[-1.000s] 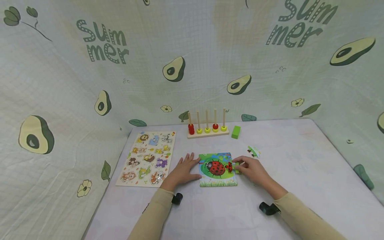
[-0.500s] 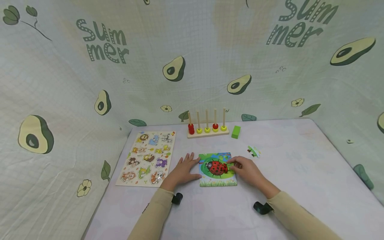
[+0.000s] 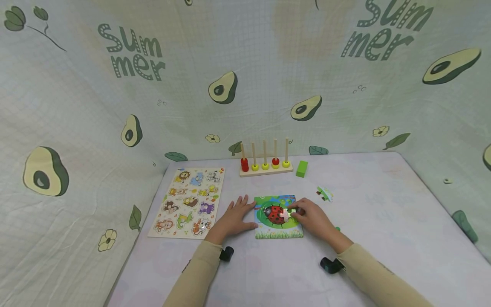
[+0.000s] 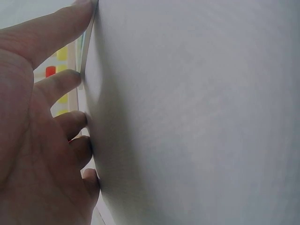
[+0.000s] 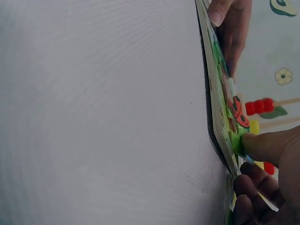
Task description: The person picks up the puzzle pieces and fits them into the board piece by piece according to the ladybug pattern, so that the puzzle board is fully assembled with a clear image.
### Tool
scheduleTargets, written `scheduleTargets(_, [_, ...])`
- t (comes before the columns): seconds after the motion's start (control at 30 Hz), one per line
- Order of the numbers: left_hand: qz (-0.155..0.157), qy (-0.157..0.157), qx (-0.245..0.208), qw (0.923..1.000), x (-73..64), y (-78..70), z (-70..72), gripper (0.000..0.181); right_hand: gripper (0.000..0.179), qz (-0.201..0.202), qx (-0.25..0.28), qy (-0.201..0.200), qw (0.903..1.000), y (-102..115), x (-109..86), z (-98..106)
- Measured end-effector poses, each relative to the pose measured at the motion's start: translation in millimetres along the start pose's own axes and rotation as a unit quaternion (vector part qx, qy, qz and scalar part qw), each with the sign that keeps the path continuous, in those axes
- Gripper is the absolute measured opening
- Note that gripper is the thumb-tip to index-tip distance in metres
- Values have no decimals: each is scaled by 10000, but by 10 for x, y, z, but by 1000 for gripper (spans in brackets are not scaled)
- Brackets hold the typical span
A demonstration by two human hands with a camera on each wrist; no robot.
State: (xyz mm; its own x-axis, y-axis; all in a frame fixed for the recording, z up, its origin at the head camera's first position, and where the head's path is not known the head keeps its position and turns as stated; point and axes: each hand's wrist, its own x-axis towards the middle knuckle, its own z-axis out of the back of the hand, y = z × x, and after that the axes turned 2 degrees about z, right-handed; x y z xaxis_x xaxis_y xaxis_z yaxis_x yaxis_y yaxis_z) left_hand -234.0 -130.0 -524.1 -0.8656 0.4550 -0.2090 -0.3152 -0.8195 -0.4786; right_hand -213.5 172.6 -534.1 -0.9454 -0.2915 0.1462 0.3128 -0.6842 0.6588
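Observation:
A ladybug jigsaw puzzle (image 3: 274, 233) lies in the middle of the table. My left hand (image 3: 235, 218) rests at its left edge, fingers spread, the thumb and a fingertip touching the board. In the left wrist view that hand (image 4: 42, 122) stretches its fingers along the tabletop. Thumb and fingers of my right hand (image 3: 310, 215) pinch a puzzle piece (image 3: 285, 215) over the right side of the ladybug; it catches a bright glare. The right wrist view shows the thumb of that hand (image 5: 276, 168) on the piece's green part (image 5: 237, 142). Whether it sits flush I cannot tell.
A loose puzzle piece (image 3: 325, 194) lies right of the board, and a green bit (image 3: 337, 229) shows beside the right wrist. An animal peg board (image 3: 153, 228) lies left. Behind stand a bead stacker (image 3: 264, 171) and a green block (image 3: 301, 169).
My right hand has moved left with the puzzle piece, from the board's right edge onto the ladybug. The green bit by the right wrist has come into sight. My left hand stays put.

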Motion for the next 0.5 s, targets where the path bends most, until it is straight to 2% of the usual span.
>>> scheduleTargets(0.27, [11,1,-5,10000,-3,1,-6,81,32,-27,18,212,9998,-23,-16,1])
scheduleTargets(0.5, [1,-19,6,10000,1,2,-11,81,34,377,-216,501,9978,-42,-56,21])
